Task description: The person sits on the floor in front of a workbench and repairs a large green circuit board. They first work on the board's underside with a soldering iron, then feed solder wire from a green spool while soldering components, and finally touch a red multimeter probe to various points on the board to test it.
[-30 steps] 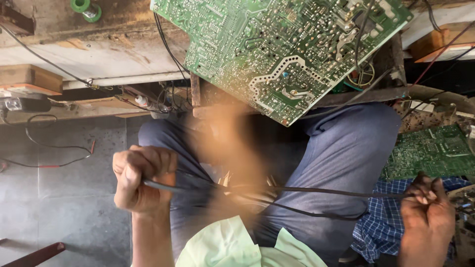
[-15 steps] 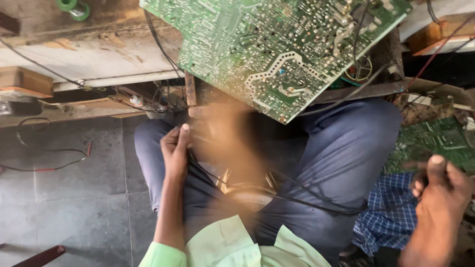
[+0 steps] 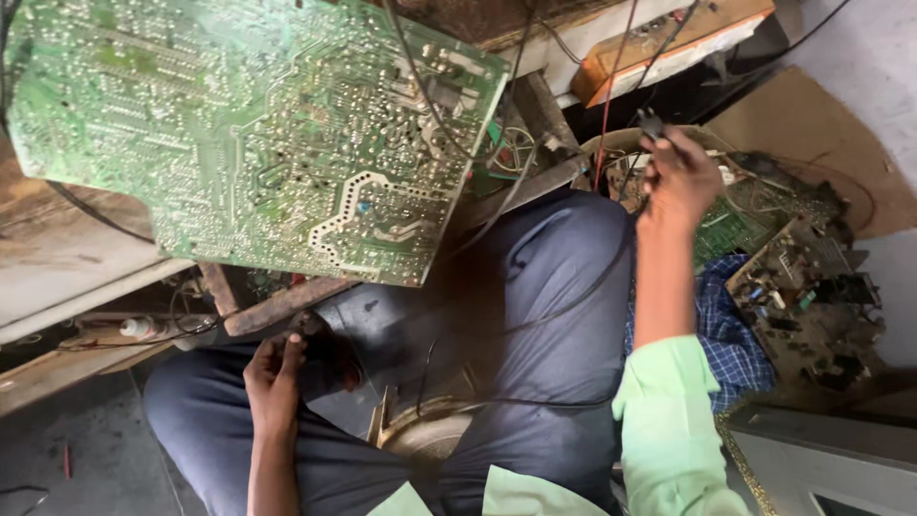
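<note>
Raised since the earlier frame, the right hand (image 3: 680,177) now pinches a black cable plug (image 3: 650,124) at upper right, keeping it taut. Lower left, the left hand (image 3: 275,382) grips a dark object on the lap, beneath the green circuit board (image 3: 248,143).

Seated, the person raises the right hand (image 3: 676,177) high, arm stretched forward in a pale green sleeve, fingers pinched shut around something small. The left hand (image 3: 275,380) rests low on the lap, bare forearm bent, fingers apparently curled, though shadow obscures the grip.
</note>
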